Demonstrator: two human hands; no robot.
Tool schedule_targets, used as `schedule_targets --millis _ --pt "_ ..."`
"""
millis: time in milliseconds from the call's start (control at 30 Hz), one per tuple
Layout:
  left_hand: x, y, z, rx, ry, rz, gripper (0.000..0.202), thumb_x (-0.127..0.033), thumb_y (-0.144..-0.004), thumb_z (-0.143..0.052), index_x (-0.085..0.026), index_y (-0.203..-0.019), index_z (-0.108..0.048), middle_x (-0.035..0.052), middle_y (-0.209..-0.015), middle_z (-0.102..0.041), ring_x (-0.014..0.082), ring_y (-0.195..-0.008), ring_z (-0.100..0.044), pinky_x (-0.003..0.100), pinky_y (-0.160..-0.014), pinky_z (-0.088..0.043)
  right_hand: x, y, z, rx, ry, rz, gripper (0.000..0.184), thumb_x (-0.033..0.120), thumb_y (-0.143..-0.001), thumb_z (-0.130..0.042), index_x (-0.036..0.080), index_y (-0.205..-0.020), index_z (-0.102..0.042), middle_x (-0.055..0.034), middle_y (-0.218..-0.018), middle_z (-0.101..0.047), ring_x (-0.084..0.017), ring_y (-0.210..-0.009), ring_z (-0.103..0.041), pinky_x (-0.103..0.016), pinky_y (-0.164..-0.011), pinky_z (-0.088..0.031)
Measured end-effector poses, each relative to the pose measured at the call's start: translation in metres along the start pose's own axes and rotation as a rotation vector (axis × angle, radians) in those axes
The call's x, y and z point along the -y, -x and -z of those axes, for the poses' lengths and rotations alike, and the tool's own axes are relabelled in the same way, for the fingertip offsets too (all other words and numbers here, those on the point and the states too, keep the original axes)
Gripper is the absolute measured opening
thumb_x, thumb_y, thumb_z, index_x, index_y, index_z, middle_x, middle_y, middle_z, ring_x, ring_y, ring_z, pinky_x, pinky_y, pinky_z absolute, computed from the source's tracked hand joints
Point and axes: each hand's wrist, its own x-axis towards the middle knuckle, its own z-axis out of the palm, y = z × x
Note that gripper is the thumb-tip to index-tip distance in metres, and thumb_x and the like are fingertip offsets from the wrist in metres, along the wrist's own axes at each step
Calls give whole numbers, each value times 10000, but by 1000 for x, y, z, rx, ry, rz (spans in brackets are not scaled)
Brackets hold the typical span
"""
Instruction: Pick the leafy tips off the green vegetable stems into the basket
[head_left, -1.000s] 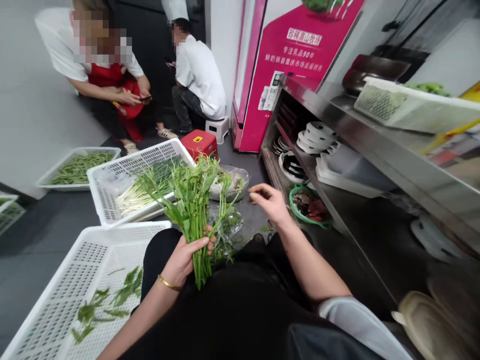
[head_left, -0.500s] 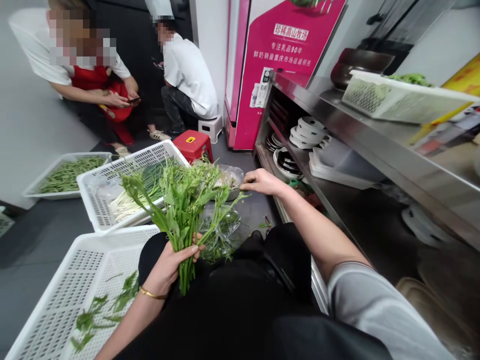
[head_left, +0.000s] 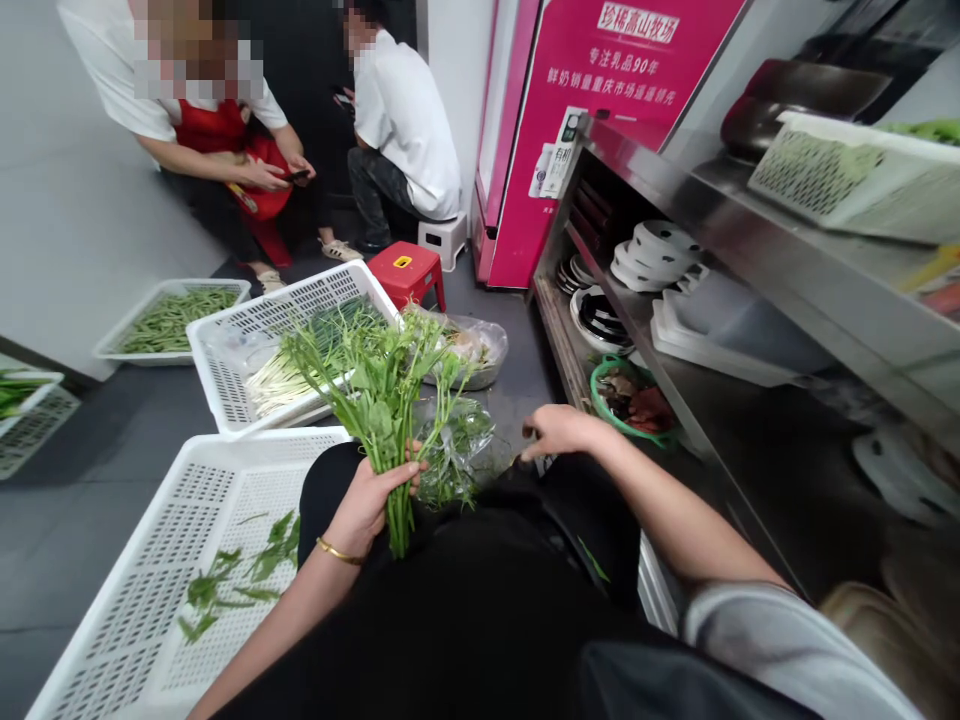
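The left hand (head_left: 367, 505) is clenched around the stems of a bunch of long-stemmed leafy green vegetables (head_left: 379, 385), held upright over the lap, just right of a near white perforated plastic basket (head_left: 112, 600). The right hand (head_left: 559, 432) hovers to the right, beside a crumpled clear plastic bag (head_left: 457, 455). Its fingers are loosely curled, and I cannot tell whether they pinch anything.

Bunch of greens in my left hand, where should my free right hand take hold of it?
Probably the bundled stems just above the left hand, coming from the right. There the bunch of greens is tight and narrow; higher up, the leaves fan out loosely. The right hand hovers on that side.
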Motion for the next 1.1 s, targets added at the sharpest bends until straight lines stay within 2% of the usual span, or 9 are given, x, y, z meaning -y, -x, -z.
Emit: schedule_targets --millis 33,167,233,367,500,667,900,1000,1100 --pt "1 -1 -2 -4 -8 -7 378 -178 -594 -777 -106 -935 -632 59 -729 -683 104 -544 -562 212 -512 -450 10 -1 -10 -32 85 31 241 401 -697 -672 169 -665 -618 -15 -623 -612 -124 -595 -569 -231 -580 -410" --pt "2 0 -12 -40 -45 -23 398 -184 -568 -794 -98 -925 -641 55 -732 -687 107 -555 -571 217 -524 -457 54 -25 -37 -482 83 229 203 316 -859 -504 162 -796 -619 -43 -792 -640 -120 -729 -580 -228 -693 -417" --pt "2 2 -15 -55 -62 -21 400 -188 -546 -803 -97 -903 -647 49 -714 -684 113 -557 -576 222 -526 -457 68 -39 -42 -573 85 215 192 328 -845 -532 158 -887 -612 -50 -826 -642 -129 -734 -584 -232 -695 -421" --pt "0 5 -17 -69 -81 -21 389 -202 -513 -815 -101 -855 -660 22 -654 -665 111 -527 -560 224 -501 -446 76 -53 -44 -459 223 77 391 393 -789 -604 179 -1112 -555 -36 -787 -658 -168 -707 -606 -251 -640 -410" --pt "2 5 -13 -98 -85 -22 377 -197 -519 -809 -101 -854 -665 28 -656 -675 114 -533 -563 220 -497 -436 77 -51 -46 -390 314 100 358 359 -837 -541 222 -1168 -531 -33 -843 -674 -174 -754 -620 -249 -643 -388" --pt "7 3 -11 -104 -73 -38 352 -175 -521 -804 -107 -840 -670 30 -653 -682 124 -531 -575 227 -502 -439 79 -55 -58 -220 242 18 229 397 -781 -587 195 -882 -628 -17 -697 -633 -150 -650 -579 -225 -565 -333" --pt "5 5 -13 -92 -36 -8 352 -168 -535 -793 -108 -857 -665 42 -661 -685 120 -514 -567 223 -484 -424 77 -53 -81 -331 220 98 106 273 -793 -523 179 -798 -572 -27 -750 -625 -136 -677 -560 -216 -600 -361" --pt "2 6 -10 -63 -55 9 344 -163 -538 -788 -101 -854 -668 33 -615 -661 97 -466 -521 205 -440 -382 77 -51 -77 -339 297 136 89 224 -766 -493 164 -777 -558 -69 -821 -637 -160 -721 -576 -237 -622 -387" --pt "-2 6 0 25 -73 61 336 -147 -538 -783 -87 -849 -669 37 -602 -645 83 -448 -496 193 -416 -353 71 -48 -58 -252 -13 17 63 219 -720 -500 163 -696 -518 -22 -619 -589 -132 -554 -551 -230 -539 -396"
